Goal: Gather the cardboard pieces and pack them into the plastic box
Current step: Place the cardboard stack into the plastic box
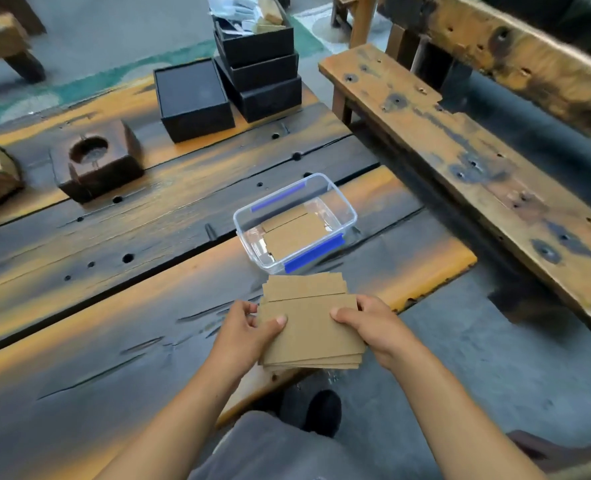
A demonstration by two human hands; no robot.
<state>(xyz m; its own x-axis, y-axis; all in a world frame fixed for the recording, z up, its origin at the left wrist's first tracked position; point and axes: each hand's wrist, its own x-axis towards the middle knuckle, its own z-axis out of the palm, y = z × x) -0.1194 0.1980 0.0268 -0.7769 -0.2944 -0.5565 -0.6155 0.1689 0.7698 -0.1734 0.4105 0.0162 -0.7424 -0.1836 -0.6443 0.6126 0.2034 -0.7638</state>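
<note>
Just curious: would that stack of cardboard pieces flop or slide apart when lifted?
The cardboard pieces probably stay stiff; they lie flat between the left hand and right hand. Edges are already offset, so loose sheets may slip.

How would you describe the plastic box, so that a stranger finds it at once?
On the dark wooden table, look just beyond the two hands holding cardboard. The plastic box is clear with blue clips, unlike the black boxes farther back.
</note>
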